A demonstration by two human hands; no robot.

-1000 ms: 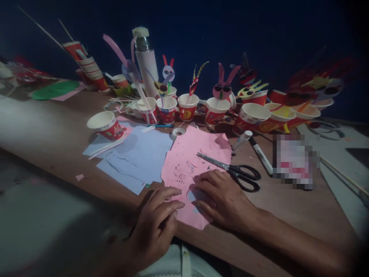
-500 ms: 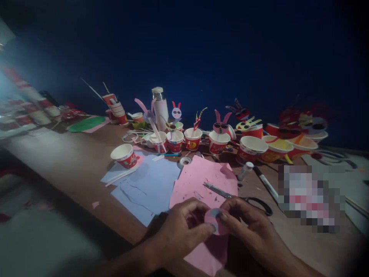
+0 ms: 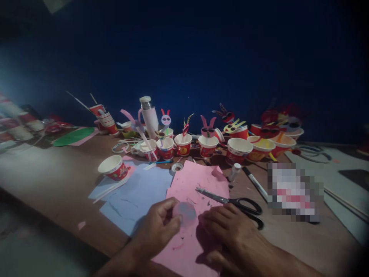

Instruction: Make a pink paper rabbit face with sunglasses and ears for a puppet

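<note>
At the near edge of my brown wooden desk (image 3: 83, 192), the pink paper sheet (image 3: 198, 177) could slide if my right hand (image 3: 235, 231) leans on it; whether those bent fingers hold anything, I can't tell. My left hand (image 3: 157, 227) pinches the round pink-and-grey paper disc (image 3: 188, 213) over the sheet; squeezing hard might crease it. My grip hides its left rim.

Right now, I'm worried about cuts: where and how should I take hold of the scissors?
Probably by the black handles, coming from the right with the right hand. The scissors lie flat with their blades pointing left over the pink paper, while the handles point right, close beside that hand, which hides part of one loop.
</note>
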